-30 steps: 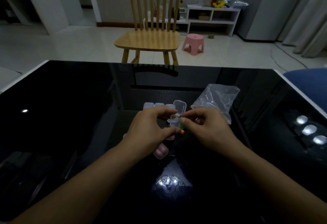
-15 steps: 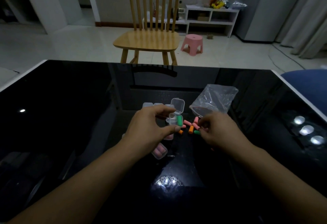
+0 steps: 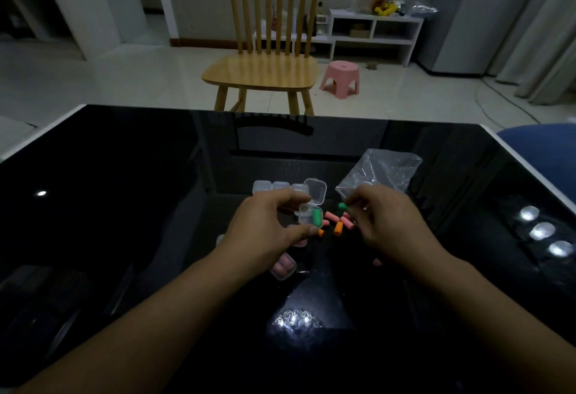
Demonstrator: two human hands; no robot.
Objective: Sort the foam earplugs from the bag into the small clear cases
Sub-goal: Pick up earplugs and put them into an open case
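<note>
Glossy black table [image 3: 124,206] fills the lower view, mirroring ceiling lights, and beyond its far edge we see a pale tiled floor with a wooden chair [image 3: 261,72], a pink stool [image 3: 340,79] and a white shelf unit [image 3: 374,32] against the wall.

Our left hand [image 3: 268,231] pinches an open clear case [image 3: 310,213] between thumb and fingers, its hinged lid [image 3: 316,191] tipped up and away from us. Inside the case lies one green earplug [image 3: 317,218], its long axis running roughly away from us, towards the lid. Our right hand [image 3: 392,228] grips a second green earplug [image 3: 343,206] at the tips of thumb and forefinger; only its rounded end shows, pointing left towards the open case, and it hangs above the table, just beside the case but apart from it.

Between the hands, loose earplugs [image 3: 338,227] lie scattered on the table: several pink ones and two orange, lying at mixed angles. Behind the open case stands a row of shut clear cases [image 3: 272,186], and we cannot tell what they hold. Nearer to us, partly under the left wrist, a shut case with pink earplugs [image 3: 283,267] rests on the table. A crumpled clear bag [image 3: 383,169] sits beyond the right hand, its mouth facing us.
</note>
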